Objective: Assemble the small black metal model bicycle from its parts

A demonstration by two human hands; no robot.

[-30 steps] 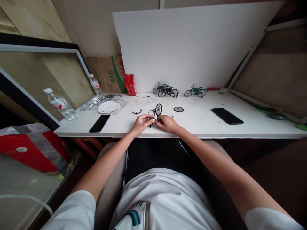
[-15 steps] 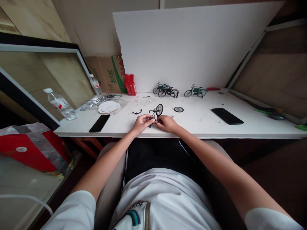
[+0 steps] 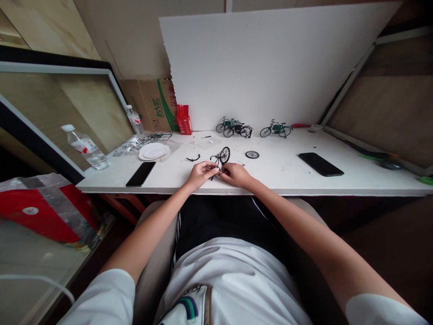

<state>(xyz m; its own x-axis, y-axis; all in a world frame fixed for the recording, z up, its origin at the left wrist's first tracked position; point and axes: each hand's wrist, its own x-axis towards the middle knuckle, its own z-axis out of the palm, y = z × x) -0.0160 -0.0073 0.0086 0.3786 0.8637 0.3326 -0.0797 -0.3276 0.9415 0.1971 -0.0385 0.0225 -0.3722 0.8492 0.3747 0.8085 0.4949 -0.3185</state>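
Note:
Near the front edge of the white table, both hands meet at a small black model bicycle point(image 3: 224, 155) with one wheel pointing away from me. My left hand point(image 3: 202, 175) pinches its frame between thumb and fingers. Closed fingers of my right hand point(image 3: 236, 174) press against the bicycle's near right side; whether a small part sits in them is hidden. A loose spoked wheel point(image 3: 252, 154) lies flat just beyond my right hand. To the left of the bicycle rests a curved black part point(image 3: 193, 158), probably a mudguard.
Model bicycles point(image 3: 275, 129) stand along the white board at the back. A phone point(image 3: 141, 174) lies at left, another dark phone point(image 3: 320, 164) at right. White discs point(image 3: 154, 151), plastic-wrapped parts point(image 3: 135, 143), a water bottle point(image 3: 86, 148) and a red box point(image 3: 184, 120) occupy the left side.

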